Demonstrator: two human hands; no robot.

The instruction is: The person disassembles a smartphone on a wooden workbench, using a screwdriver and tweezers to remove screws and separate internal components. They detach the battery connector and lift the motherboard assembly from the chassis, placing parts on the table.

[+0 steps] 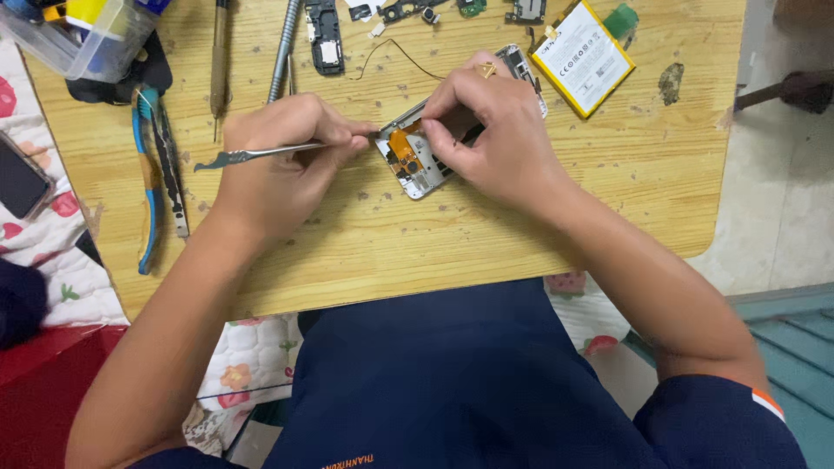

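A clear plastic box (82,39) sits at the upper left of the frame with small coloured bits inside. You work on a scratched wooden table (539,226) over a pale floor (782,200). Your left hand (282,161) is closed around thin metal tweezers (252,155). Your right hand (486,130) curls over the open phone (417,161) in the upper middle, fingers pressing its orange strip (401,146). A flat white battery (582,56) lies at the upper right.
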